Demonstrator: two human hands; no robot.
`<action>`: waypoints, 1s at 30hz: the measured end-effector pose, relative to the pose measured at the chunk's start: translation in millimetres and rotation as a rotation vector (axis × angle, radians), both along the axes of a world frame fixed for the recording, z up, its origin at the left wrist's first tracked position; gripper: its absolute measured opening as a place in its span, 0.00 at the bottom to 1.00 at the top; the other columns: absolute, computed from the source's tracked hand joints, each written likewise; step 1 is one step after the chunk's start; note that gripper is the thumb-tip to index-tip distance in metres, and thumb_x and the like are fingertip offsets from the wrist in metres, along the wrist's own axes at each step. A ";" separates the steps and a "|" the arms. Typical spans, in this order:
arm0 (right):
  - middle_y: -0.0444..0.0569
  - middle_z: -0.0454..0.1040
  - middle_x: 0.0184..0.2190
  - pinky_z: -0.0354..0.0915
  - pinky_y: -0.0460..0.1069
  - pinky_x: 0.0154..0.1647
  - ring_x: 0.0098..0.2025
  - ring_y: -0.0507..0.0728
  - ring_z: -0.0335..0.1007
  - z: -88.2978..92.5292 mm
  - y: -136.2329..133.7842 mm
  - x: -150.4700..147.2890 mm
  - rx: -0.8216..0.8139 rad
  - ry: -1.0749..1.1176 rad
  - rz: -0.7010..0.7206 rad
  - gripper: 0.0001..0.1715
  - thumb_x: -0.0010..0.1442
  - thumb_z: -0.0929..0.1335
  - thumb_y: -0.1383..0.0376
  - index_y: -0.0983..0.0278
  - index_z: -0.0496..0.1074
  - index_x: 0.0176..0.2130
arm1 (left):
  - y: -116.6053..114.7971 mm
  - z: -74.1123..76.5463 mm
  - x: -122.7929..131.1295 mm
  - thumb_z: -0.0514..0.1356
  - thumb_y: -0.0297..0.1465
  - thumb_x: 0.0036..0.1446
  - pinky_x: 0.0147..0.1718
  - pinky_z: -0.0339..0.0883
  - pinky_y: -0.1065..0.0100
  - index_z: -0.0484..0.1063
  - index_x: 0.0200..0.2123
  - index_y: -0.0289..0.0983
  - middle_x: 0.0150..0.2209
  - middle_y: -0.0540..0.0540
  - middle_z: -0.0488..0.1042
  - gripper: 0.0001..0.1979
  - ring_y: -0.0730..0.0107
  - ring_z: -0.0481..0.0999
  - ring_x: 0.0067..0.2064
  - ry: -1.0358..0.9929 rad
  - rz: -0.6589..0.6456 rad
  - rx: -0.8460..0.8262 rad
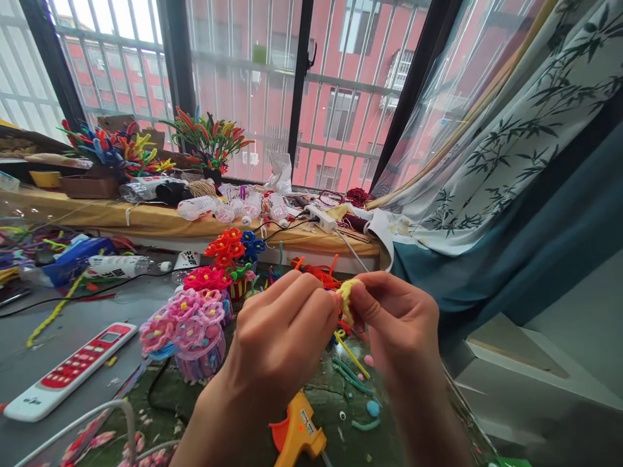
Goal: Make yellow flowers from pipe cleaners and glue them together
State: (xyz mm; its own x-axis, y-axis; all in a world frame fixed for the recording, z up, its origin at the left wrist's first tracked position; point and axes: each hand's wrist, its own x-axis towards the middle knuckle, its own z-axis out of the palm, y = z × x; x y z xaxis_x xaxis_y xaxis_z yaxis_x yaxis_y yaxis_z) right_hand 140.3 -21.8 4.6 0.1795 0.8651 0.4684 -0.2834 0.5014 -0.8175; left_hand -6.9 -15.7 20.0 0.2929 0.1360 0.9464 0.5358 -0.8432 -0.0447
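Pinching a small yellow fuzzy piece [347, 299] between thumb and fingers, the right hand [402, 318] is close beside the left hand [285, 324], with the piece raised between them above the table [326, 376]. The left hand is curled, its knuckles upward and its fingertips at the piece's left edge; its thumb is hidden, so I cannot tell how firmly it grips.

Below the hands lies a yellow-and-orange glue gun [302, 428], partly covered by the left forearm. To its right are a light-blue pompom [372, 408] and some short green stems [353, 377]. Left of the left hand stand pink fuzzy flowers [187, 318], with orange-red flowers [226, 248] and blue flowers [252, 245] behind. A red-and-white remote control [73, 370] lies farther left, near a plastic bottle [119, 266] on its side.
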 end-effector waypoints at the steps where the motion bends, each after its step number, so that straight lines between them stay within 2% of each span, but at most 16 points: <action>1: 0.41 0.74 0.18 0.62 0.40 0.18 0.19 0.46 0.66 -0.5 0.3 -0.7 0.006 0.019 -0.003 0.06 0.54 0.78 0.63 0.62 0.81 0.29 | 0.2 -0.3 -0.3 0.62 0.18 0.59 0.27 0.64 0.69 0.70 0.24 0.32 0.25 0.47 0.74 0.12 0.73 0.70 0.26 0.003 -0.014 -0.007; 5: 0.41 0.74 0.19 0.64 0.40 0.21 0.20 0.46 0.67 0.3 0.2 -0.4 0.025 -0.005 0.006 0.05 0.55 0.77 0.63 0.62 0.81 0.29 | 2.2 1.8 -3.3 0.60 0.19 0.62 0.32 0.67 0.73 0.74 0.32 0.31 0.30 0.47 0.76 0.06 0.75 0.74 0.30 0.001 -0.064 -0.080; 8: 0.40 0.76 0.19 0.65 0.39 0.21 0.21 0.46 0.68 1.6 -0.4 1.6 0.050 -0.025 -0.040 0.05 0.56 0.77 0.64 0.61 0.81 0.29 | 2.7 2.9 -4.9 0.60 0.19 0.63 0.36 0.68 0.75 0.75 0.37 0.30 0.32 0.47 0.77 0.05 0.76 0.75 0.33 0.009 -0.066 -0.096; 15: 0.41 0.76 0.19 0.65 0.41 0.20 0.20 0.47 0.69 1.7 -1.2 -0.5 0.127 0.001 -0.131 0.03 0.56 0.76 0.66 0.61 0.82 0.30 | 0.1 -1.8 1.6 0.60 0.18 0.62 0.36 0.68 0.75 0.75 0.38 0.30 0.33 0.48 0.78 0.05 0.75 0.76 0.33 -0.025 -0.051 -0.140; 22: 0.43 0.75 0.20 0.64 0.44 0.20 0.21 0.50 0.67 0.7 3.7 -0.2 -0.001 0.085 -0.091 0.05 0.53 0.77 0.63 0.61 0.81 0.28 | 3.1 -1.6 3.0 0.58 0.19 0.64 0.35 0.68 0.75 0.75 0.40 0.30 0.34 0.46 0.78 0.07 0.74 0.77 0.33 -0.026 -0.107 -0.242; 25: 0.43 0.76 0.20 0.65 0.45 0.21 0.22 0.50 0.68 -1.4 8.2 2.5 -0.013 0.015 -0.084 0.05 0.54 0.77 0.63 0.61 0.81 0.29 | 6.0 -0.5 0.7 0.58 0.19 0.64 0.34 0.68 0.76 0.76 0.39 0.30 0.34 0.47 0.79 0.07 0.75 0.78 0.33 -0.028 -0.122 -0.316; 27: 0.44 0.78 0.22 0.67 0.45 0.25 0.24 0.51 0.71 -1.5 8.9 2.6 -0.007 -0.064 -0.127 0.05 0.55 0.77 0.63 0.61 0.80 0.30 | 7.3 0.0 -0.7 0.59 0.21 0.64 0.33 0.68 0.76 0.77 0.40 0.31 0.34 0.47 0.80 0.06 0.76 0.78 0.33 -0.030 -0.117 -0.374; 30: 0.44 0.80 0.26 0.70 0.46 0.29 0.27 0.52 0.74 0.3 7.2 1.7 0.018 -0.147 -0.159 0.04 0.55 0.77 0.64 0.60 0.80 0.30 | 8.9 -0.4 -1.4 0.62 0.23 0.62 0.31 0.67 0.76 0.77 0.39 0.31 0.33 0.48 0.79 0.04 0.76 0.77 0.31 -0.043 -0.100 -0.381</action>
